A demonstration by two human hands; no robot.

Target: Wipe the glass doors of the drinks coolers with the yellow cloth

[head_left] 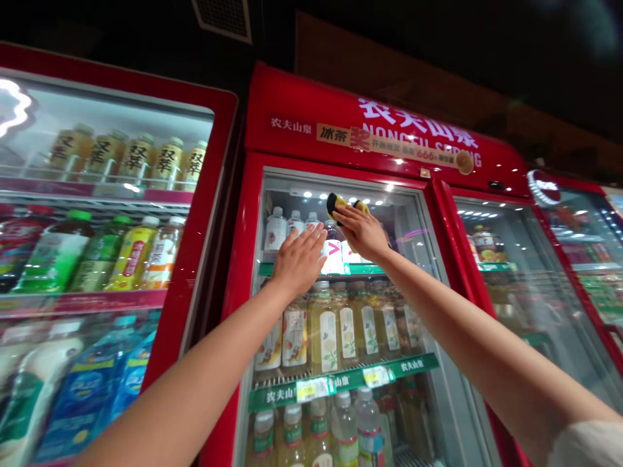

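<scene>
Both my arms reach up to the glass door of a red drinks fridge. My left hand lies flat against the glass with its fingers spread, holding nothing. Higher and to the right, my right hand presses a yellow and black cloth against the pane; part of the cloth is hidden under the fingers. Behind the glass, white-capped bottles stand on the top shelf, and tea-coloured bottles line the shelf below.
A second red fridge full of bottles stands on the left, across a dark gap. Another glass door adjoins on the right, with a further fridge beyond. A sticker strip runs along the red header above the door.
</scene>
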